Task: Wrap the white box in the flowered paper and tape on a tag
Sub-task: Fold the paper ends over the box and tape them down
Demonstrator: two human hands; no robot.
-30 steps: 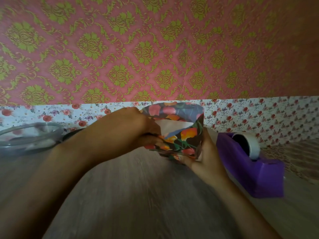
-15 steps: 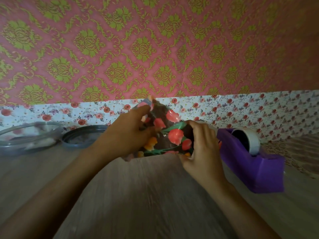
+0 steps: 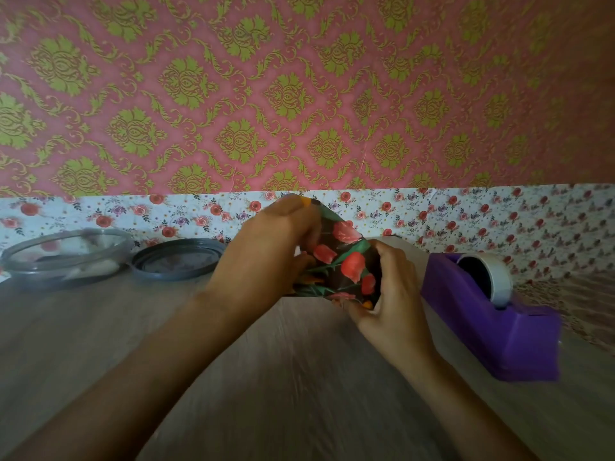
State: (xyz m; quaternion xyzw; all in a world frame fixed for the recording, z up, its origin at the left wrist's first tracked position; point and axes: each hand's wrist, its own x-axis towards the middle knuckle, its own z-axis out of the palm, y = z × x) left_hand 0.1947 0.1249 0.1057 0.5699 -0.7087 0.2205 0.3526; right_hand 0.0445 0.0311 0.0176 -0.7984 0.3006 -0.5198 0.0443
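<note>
Clutching the flowered paper point(image 3: 346, 266) with my left hand point(image 3: 263, 257) and right hand point(image 3: 394, 294); clear bowl point(image 3: 40, 281) at table's far-left corner, contents blurred.

Pink wall point(image 3: 332, 94) with green damask, floral strip point(image 3: 100, 214) below, grey wood-grain table point(image 3: 299, 377), dim light

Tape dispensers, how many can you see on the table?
1: the purple tape dispenser stands on the table, just right of the right hand. The arms hide some tabletop.
</note>
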